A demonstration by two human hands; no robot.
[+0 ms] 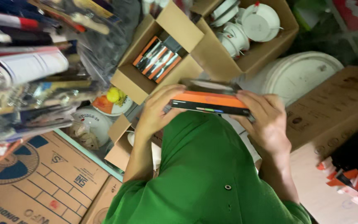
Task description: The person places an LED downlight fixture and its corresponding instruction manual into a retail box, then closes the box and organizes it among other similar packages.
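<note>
Both my hands hold a flat orange and black box (209, 102) in front of my green shirt (204, 174). My left hand (157, 112) grips its left end, fingers curled over the top edge. My right hand (266, 120) wraps the right end. Just beyond the box stands an open cardboard carton (129, 79) with several similar orange and black boxes (158, 58) standing in it.
A second open carton (270, 49) at the top holds white round fittings. A white bucket lid (299, 74) and a brown carton (332, 108) lie to the right. Packaged goods hang at the left (25, 70). A printed flat carton (42, 182) sits at the lower left.
</note>
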